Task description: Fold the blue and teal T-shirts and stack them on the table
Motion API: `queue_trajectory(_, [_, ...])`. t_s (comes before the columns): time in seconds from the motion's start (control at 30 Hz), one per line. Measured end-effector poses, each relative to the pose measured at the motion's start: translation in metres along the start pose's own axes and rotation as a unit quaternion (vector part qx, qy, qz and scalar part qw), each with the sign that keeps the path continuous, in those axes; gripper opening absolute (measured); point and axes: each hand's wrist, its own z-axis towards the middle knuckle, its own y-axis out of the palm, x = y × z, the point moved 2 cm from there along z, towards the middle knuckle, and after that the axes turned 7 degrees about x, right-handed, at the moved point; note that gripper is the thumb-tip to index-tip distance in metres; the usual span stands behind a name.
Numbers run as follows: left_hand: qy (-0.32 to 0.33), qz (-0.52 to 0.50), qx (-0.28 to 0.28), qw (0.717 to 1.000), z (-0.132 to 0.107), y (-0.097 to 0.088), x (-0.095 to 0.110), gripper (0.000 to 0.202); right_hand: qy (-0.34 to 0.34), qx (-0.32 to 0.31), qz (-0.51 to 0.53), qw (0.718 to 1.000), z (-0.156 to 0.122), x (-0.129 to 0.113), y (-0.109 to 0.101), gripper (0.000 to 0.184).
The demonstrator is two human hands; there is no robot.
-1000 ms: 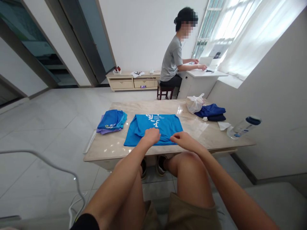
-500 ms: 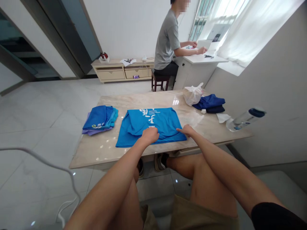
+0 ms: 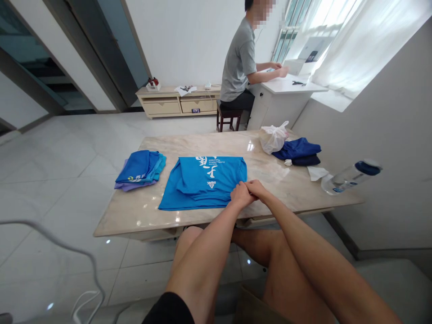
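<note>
A blue T-shirt (image 3: 205, 184) with white lettering lies partly folded on the marble-topped table (image 3: 131, 216). At its near right corner my left hand (image 3: 242, 195) is closed on the cloth. Right beside it, touching it, my right hand (image 3: 258, 189) is also closed, with its fingers at the shirt's right edge. The fingertips of both hands are partly hidden, and the shirt's right side is drawn inward under them.
Folded clothes (image 3: 140, 170) are stacked at the table's left. At the right are a white plastic bag (image 3: 274, 137), dark blue clothing (image 3: 299, 150), a tissue (image 3: 317, 173) and a water bottle (image 3: 351, 176). A person (image 3: 239, 63) sits at a white desk (image 3: 286, 96) beyond.
My left hand has moved right across the shirt to meet my right hand. The shirt's right edge has been drawn inward, and more of its white print shows.
</note>
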Motion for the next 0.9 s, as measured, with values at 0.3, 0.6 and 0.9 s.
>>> queue_trajectory(0.3, [-0.084,-0.031,0.08,0.993,0.017,-0.029,-0.012,0.036,-0.011,-0.023,0.19,0.981,-0.008,-0.024,-0.006,0.028])
queue_trajectory(0.6, [-0.001,-0.014,0.029,0.999,-0.003,-0.026,0.004,0.029,0.178,-0.055,0.199,0.962,-0.006,0.004,-0.018,0.055])
queue_trajectory(0.9, [0.136,-0.04,-0.047,0.989,-0.051,-0.028,0.024,0.028,0.16,0.14,0.152,0.965,-0.004,0.016,-0.047,0.014])
